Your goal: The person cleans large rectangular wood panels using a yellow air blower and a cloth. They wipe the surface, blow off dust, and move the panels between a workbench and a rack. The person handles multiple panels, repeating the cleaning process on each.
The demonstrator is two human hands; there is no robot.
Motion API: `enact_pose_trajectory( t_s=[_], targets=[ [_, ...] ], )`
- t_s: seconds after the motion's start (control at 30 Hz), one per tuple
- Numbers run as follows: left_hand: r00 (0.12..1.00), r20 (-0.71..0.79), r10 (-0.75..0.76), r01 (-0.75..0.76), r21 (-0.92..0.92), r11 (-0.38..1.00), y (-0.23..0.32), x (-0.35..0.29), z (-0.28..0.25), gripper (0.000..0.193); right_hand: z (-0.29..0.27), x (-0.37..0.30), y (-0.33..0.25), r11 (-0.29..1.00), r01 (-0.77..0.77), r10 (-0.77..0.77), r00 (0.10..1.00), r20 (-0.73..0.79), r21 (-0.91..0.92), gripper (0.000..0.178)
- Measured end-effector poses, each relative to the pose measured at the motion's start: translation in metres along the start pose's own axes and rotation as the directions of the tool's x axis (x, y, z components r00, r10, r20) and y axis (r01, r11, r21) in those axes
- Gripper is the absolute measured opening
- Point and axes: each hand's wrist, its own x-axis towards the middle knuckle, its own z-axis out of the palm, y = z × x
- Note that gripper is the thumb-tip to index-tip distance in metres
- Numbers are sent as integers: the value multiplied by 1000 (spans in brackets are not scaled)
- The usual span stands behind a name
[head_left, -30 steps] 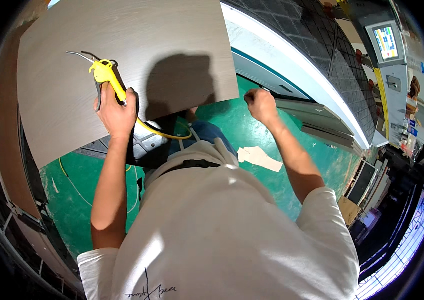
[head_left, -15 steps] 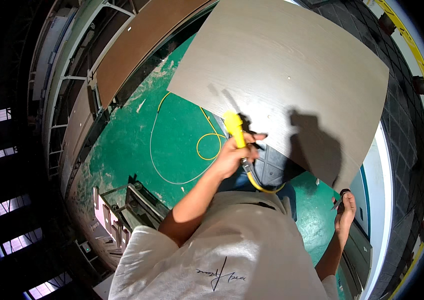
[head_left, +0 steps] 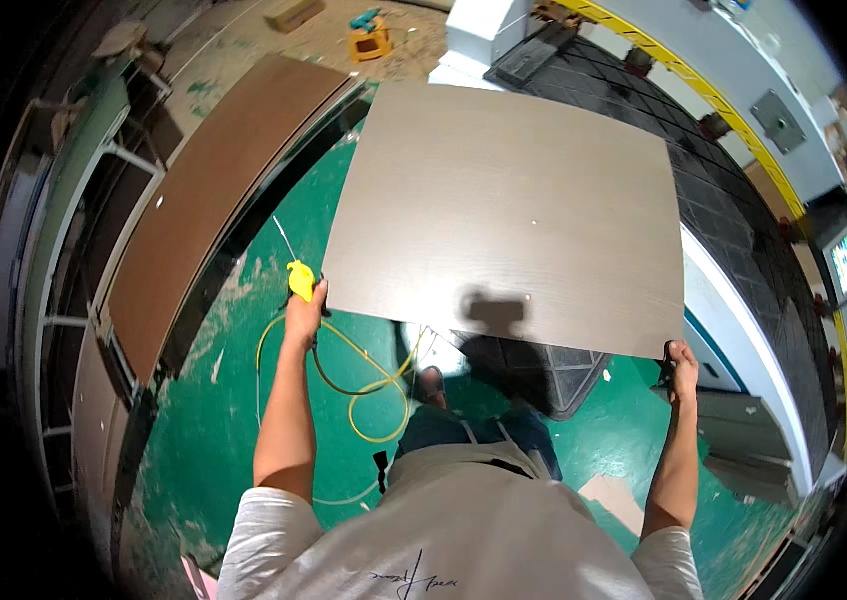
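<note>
A large light grey-brown wood-grain board (head_left: 464, 190) spreads out in front of me. My left hand (head_left: 305, 315) is closed round a yellow air blow gun (head_left: 301, 281), with its thin nozzle pointing away from me. This hand is beside the board's near left corner; I cannot tell whether it also grips the edge. At the near right corner, my right hand (head_left: 684, 372) is closed on the board's edge. Something black (head_left: 667, 368) shows at its fingers, too small to make out. A yellow hose (head_left: 380, 384) hangs and loops below the blow gun.
Left of the board, a long brown panel (head_left: 214, 190) lies on a rack. A black tiled surface (head_left: 634, 95) runs behind and to the right, bordered by a yellow rail (head_left: 689, 80). A dark mat (head_left: 574, 385) lies on the green floor (head_left: 214, 440). An orange stool (head_left: 371, 42) stands far off.
My left hand has moved left with the blow gun, from over the board's near edge to its left corner. My right hand stays at the right corner. My view has turned, and the board appears squarer.
</note>
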Motion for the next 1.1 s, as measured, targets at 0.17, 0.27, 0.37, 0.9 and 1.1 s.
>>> enact_pose_trajectory(
  t_s=[0.17, 0.27, 0.37, 0.9, 1.1],
  targets=[
    [998, 56, -15, 26, -208, 978, -17, -4, -16, 37, -10, -59, 47, 980, 92, -105, 992, -66, -179, 12],
    [993, 116, -5, 47, -361, 931, -58, -6, -30, 37, -5, -130, 70, 988, 104, -117, 986, -121, -113, 14],
    [991, 128, -30, 60, -237, 970, -61, -19, -60, 40, 4, -206, 79, 1000, -25, 28, 979, -203, 18, 12],
    [961, 170, 216, -122, -440, 889, 43, -50, -183, 45, -14, -381, -45, 994, -29, -22, 887, -462, -104, 10],
    [915, -259, 309, -403, -604, 688, 242, -70, -291, 55, -34, -436, -264, 860, 475, -507, 749, -427, -186, 31]
  ],
)
